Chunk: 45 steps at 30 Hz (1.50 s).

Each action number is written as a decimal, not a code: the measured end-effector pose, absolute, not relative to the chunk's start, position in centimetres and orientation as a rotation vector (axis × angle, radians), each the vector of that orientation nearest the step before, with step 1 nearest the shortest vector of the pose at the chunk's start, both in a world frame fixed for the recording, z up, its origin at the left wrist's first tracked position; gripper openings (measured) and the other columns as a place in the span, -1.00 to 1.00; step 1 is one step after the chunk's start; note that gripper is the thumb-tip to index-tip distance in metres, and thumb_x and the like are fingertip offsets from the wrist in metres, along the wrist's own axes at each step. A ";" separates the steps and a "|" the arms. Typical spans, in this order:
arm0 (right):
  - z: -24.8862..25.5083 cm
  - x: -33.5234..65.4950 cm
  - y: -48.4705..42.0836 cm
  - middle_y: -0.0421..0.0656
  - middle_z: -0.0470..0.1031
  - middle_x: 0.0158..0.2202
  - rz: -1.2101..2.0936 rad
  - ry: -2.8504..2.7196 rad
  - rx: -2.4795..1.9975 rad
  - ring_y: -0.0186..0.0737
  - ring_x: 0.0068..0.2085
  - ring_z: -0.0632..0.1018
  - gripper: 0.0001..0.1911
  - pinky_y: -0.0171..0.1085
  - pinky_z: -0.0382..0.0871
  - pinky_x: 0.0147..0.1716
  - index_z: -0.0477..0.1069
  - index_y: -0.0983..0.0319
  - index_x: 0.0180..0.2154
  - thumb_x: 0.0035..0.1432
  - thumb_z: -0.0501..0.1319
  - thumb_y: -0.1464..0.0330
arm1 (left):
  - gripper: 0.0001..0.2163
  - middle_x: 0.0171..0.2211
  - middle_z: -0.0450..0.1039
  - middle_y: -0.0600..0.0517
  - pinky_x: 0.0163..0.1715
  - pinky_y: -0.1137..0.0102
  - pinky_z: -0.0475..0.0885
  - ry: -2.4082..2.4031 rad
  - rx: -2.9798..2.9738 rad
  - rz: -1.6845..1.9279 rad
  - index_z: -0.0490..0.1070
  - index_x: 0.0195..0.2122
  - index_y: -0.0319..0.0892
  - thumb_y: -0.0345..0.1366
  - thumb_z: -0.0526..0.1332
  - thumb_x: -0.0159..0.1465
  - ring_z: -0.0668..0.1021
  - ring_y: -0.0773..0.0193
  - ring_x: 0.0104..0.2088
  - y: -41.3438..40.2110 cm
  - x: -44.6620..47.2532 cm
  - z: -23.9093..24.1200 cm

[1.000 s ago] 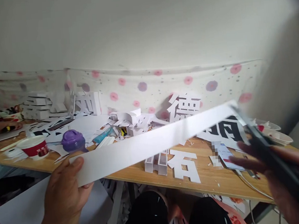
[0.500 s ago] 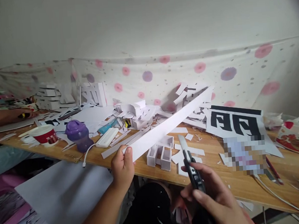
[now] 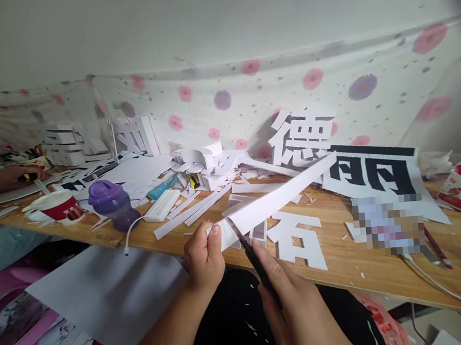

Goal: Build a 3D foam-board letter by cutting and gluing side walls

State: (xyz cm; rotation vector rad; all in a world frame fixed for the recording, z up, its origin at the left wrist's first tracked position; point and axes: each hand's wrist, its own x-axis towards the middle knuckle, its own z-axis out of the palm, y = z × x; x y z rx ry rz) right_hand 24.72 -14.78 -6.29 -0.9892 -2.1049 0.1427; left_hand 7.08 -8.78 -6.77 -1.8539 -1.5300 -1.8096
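Observation:
My left hand (image 3: 205,257) is closed on the near end of a long white board strip (image 3: 280,195), thumb on top. The strip slants up and away to the right above the table. My right hand (image 3: 294,295) grips a black utility knife (image 3: 258,266), its blade across the strip just beyond my left thumb. At the blade the strip is parted or bent, with a short piece in my left hand; how far the cut goes I cannot tell. Below the strip lie a flat white cut-out character (image 3: 300,241) and a partly hidden white box-like piece (image 3: 262,231).
On the wooden table (image 3: 341,262) stand a purple cup (image 3: 115,205), a red-and-white paper cup (image 3: 62,208) and a power bank (image 3: 162,205). White scraps, a raised white character (image 3: 301,135) and a printed sheet (image 3: 386,176) lie behind. Another person's hand (image 3: 29,176) is far left.
My right hand has brought the knife up and left onto the strip. A break now shows in the strip near my left thumb. The view has shifted slightly.

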 end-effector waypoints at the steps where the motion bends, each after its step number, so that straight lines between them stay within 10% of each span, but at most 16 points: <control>1: -6.5 24.7 -14.8 -0.03 0.36 0.19 0.127 -2.106 -1.000 -0.10 0.15 0.45 -0.25 -0.06 0.39 0.07 -0.16 0.19 0.36 0.17 -0.04 0.56 | -0.77 -0.64 0.27 0.17 -0.55 0.50 0.22 -1.532 -1.861 -1.801 0.29 -0.48 -0.15 -0.27 0.05 0.33 0.34 0.39 -0.60 -8.8 7.2 -6.8; 33: -7.4 26.3 -16.1 0.04 0.40 0.15 0.240 -2.145 -1.051 0.06 0.11 0.47 -0.17 0.11 0.41 0.02 -0.25 0.14 0.38 0.14 -0.01 0.57 | -0.76 -0.63 0.27 0.16 -0.54 0.48 0.21 -1.497 -1.883 -1.804 0.27 -0.50 -0.15 -0.26 0.05 0.32 0.33 0.38 -0.59 -8.5 8.6 -5.5; 45: -9.6 27.5 -17.6 -0.13 0.62 -0.19 0.451 -2.115 -1.122 -0.10 -0.33 0.65 -0.21 -0.21 0.59 -0.26 0.05 0.04 0.32 0.06 0.13 0.52 | -0.74 -0.64 0.20 0.17 -0.55 0.47 0.20 -1.520 -1.869 -1.909 0.25 -0.51 -0.15 -0.22 0.05 0.32 0.28 0.38 -0.59 -8.6 8.9 -4.7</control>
